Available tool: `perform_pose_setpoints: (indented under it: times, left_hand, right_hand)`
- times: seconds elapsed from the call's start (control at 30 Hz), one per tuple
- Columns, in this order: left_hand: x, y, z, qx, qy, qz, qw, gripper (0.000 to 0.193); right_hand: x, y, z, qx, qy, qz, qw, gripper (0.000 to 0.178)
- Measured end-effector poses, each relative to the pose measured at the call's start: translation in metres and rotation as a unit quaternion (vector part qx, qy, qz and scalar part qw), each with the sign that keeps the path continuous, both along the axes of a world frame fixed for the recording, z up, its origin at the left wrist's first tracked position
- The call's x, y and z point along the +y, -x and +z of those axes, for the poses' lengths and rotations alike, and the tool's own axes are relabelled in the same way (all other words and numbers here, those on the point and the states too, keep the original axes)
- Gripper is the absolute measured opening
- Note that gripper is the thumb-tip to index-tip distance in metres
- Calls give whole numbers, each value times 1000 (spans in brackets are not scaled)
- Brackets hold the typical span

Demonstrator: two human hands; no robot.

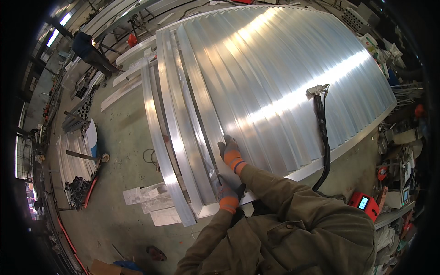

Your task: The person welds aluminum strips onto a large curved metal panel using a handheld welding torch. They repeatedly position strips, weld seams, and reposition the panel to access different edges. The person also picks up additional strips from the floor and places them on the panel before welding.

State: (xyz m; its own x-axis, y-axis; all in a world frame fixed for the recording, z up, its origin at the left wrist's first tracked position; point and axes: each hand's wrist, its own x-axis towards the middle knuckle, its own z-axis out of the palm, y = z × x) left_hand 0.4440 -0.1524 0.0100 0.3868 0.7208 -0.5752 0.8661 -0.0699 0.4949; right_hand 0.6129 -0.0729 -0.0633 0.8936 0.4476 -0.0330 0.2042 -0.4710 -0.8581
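Note:
My left hand (227, 196), in a grey and orange glove, is at the near end of a long shiny aluminium slat (200, 85). Its fingers curl at the slat's end, partly hidden. My right hand (231, 153), gloved alike, bends over the same slat farther up, fingers against its edge. To the right, several similar ribbed slats (270, 91) lie side by side on a pale metal frame (316, 168). Left of my hands, a narrow gap separates this slat from more loose lengths (176, 114). A welding torch (317, 91) rests on the slats, apart from both hands.
A black cable (326, 160) runs from the torch over the frame's near edge. A red machine with a screen (364, 205) stands at the right. Metal offcuts (158, 201) lie on the floor at left. Farther off, a person (89, 52) bends near a bright spark.

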Motion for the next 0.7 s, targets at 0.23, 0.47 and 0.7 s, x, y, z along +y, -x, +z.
perform_pose_setpoints:
  times: [0.23, 0.47, 0.7]
  left_hand:
    - [-2, 2, -2, -3, -40, -29, 999, 137]
    - [12, -9, -10, -53, -64, 8, 996, 128]
    - [80, -56, -41, 0, -83, 30, 996, 132]
  right_hand:
    - [2, 0, -6, 16, -8, 2, 1000, 46]
    - [-7, -13, 0, 5, 26, 75, 997, 54]
    - [-1, -31, -1, 92, 58, 102, 989, 50]
